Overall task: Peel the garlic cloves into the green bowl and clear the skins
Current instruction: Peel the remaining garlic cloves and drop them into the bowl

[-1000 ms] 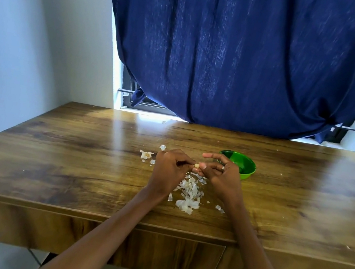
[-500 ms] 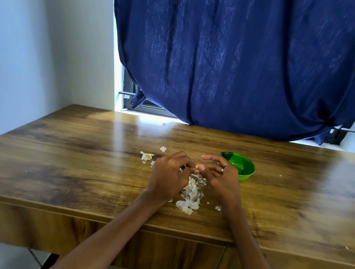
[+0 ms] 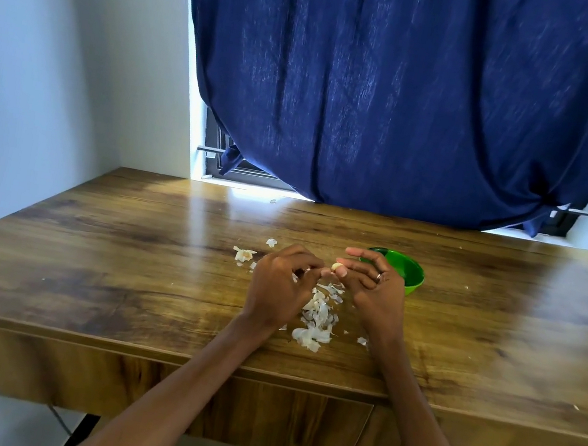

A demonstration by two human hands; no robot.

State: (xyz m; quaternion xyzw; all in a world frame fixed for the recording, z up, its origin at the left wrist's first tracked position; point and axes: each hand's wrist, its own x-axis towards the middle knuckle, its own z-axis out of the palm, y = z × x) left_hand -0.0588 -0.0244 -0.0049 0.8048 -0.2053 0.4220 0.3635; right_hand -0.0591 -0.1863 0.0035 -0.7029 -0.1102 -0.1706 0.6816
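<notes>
My right hand (image 3: pixel 374 291) pinches a small pale garlic clove (image 3: pixel 336 267) between thumb and fingertips, just left of the green bowl (image 3: pixel 409 277). My left hand (image 3: pixel 280 286) sits close beside it with fingers curled, its fingertips nearly touching the clove; a scrap of skin seems caught in them. A heap of white garlic skins (image 3: pixel 317 318) lies on the wooden table between and below my hands. More skin pieces (image 3: pixel 243 254) lie to the left of my left hand.
The wooden table (image 3: pixel 121 271) runs wide to both sides, with a white wall at the left. A dark blue curtain (image 3: pixel 403 93) hangs over the window behind the table's far edge. A few skin flecks (image 3: pixel 362 340) lie by my right wrist.
My hands have drawn slightly apart, and the clove now shows at my right fingertips. The view has tilted a little; the bowl and the skins stay where they were.
</notes>
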